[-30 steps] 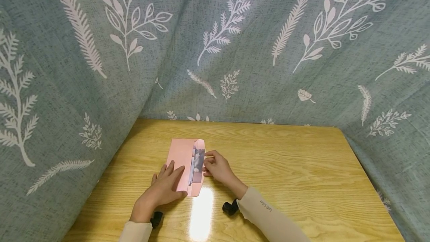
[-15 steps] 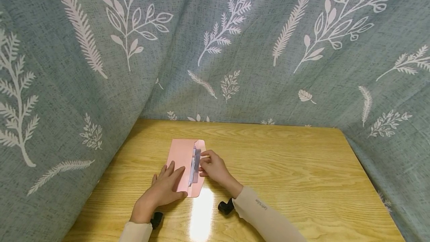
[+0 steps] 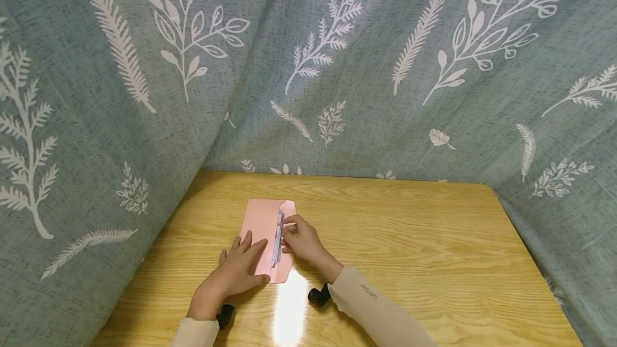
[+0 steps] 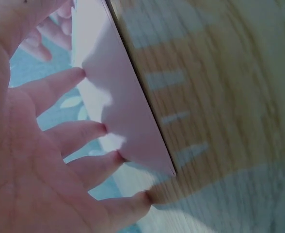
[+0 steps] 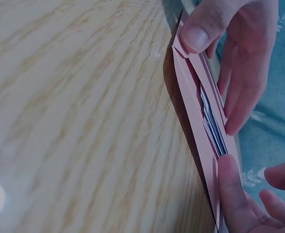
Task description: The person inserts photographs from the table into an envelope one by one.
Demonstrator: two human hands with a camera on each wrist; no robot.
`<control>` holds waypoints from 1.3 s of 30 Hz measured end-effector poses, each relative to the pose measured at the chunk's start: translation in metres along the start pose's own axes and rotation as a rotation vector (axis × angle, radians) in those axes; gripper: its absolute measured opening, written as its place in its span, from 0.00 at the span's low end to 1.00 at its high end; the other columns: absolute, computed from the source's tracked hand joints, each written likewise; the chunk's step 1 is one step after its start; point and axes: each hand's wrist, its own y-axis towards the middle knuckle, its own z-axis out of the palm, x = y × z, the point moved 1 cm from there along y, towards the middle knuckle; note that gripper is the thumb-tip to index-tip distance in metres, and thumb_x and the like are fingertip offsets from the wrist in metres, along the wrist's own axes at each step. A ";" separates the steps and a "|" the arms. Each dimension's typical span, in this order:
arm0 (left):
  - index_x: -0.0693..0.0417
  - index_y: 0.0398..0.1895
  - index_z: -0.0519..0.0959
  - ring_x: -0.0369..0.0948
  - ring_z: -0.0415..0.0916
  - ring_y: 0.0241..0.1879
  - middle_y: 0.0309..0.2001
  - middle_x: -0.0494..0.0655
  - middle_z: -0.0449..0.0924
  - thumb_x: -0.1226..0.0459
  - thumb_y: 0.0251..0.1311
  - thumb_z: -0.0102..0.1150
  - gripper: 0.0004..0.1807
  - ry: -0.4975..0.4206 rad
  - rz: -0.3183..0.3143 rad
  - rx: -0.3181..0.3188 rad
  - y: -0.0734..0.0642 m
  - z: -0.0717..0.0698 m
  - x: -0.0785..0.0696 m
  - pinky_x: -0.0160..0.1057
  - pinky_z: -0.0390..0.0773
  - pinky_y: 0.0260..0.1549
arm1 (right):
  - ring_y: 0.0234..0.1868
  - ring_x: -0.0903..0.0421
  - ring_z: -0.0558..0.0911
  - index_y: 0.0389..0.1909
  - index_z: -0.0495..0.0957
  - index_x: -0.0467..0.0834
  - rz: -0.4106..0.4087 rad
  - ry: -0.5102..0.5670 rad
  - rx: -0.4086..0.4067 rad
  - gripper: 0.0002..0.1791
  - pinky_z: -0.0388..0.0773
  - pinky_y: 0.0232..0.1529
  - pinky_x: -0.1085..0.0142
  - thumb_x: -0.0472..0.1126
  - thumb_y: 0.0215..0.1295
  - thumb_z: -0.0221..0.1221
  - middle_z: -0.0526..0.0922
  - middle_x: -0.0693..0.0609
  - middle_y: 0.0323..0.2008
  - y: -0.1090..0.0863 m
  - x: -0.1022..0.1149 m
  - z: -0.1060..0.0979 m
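Note:
A pink envelope lies on the table, its flap unfolded to the right. My left hand rests on its lower left part with fingers spread, the thumb near the bottom edge. Along the opening a thin strip of photo prints shows; the rest of them is hidden inside the envelope. My right hand is over the flap, fingertips at the prints' outer edge. In the right wrist view, one right fingertip presses against the ends of the stacked prints, while the other fingers stand apart from it.
The wooden table extends to the right of the envelope. A patterned blue-green curtain hangs behind it and along both sides. Black wrist cameras sit below both wrists. A bright light reflection lies in front of the envelope.
My right hand has moved left, and the photo print that stuck out over the flap has slid into the envelope until only a narrow edge shows. My left hand has stayed in place.

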 end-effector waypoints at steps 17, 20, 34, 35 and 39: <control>0.50 0.75 0.66 0.68 0.37 0.74 0.76 0.68 0.45 0.53 0.54 0.75 0.45 -0.023 0.023 0.001 0.003 -0.002 0.003 0.80 0.41 0.59 | 0.26 0.53 0.83 0.54 0.74 0.32 -0.074 -0.106 -0.018 0.14 0.84 0.27 0.62 0.26 0.69 0.55 0.82 0.39 0.39 0.001 0.005 0.008; 0.50 0.74 0.67 0.68 0.37 0.74 0.76 0.68 0.46 0.52 0.54 0.75 0.45 -0.013 0.022 0.000 0.004 -0.001 0.003 0.79 0.42 0.59 | 0.26 0.53 0.83 0.54 0.74 0.32 -0.086 -0.134 -0.016 0.14 0.84 0.27 0.62 0.26 0.69 0.56 0.83 0.39 0.40 0.000 0.003 0.005; 0.51 0.75 0.66 0.67 0.38 0.75 0.77 0.67 0.45 0.50 0.54 0.74 0.46 -0.003 0.010 0.007 0.004 -0.004 0.005 0.78 0.42 0.61 | 0.28 0.54 0.84 0.50 0.79 0.34 -0.068 -0.221 0.016 0.10 0.81 0.27 0.65 0.33 0.72 0.58 0.84 0.46 0.36 0.001 0.001 -0.003; 0.52 0.75 0.66 0.67 0.38 0.75 0.77 0.67 0.46 0.49 0.54 0.74 0.46 -0.002 0.009 0.004 0.003 -0.005 0.006 0.77 0.42 0.61 | 0.29 0.54 0.84 0.50 0.79 0.34 -0.066 -0.214 0.021 0.10 0.81 0.27 0.65 0.34 0.72 0.58 0.84 0.46 0.36 0.001 0.001 -0.004; 0.53 0.74 0.66 0.67 0.42 0.74 0.76 0.69 0.49 0.49 0.54 0.74 0.46 0.011 0.009 -0.014 0.003 -0.006 0.006 0.76 0.46 0.62 | 0.30 0.53 0.84 0.49 0.79 0.33 -0.047 -0.164 0.031 0.10 0.82 0.29 0.64 0.33 0.72 0.58 0.84 0.44 0.36 -0.001 -0.001 -0.011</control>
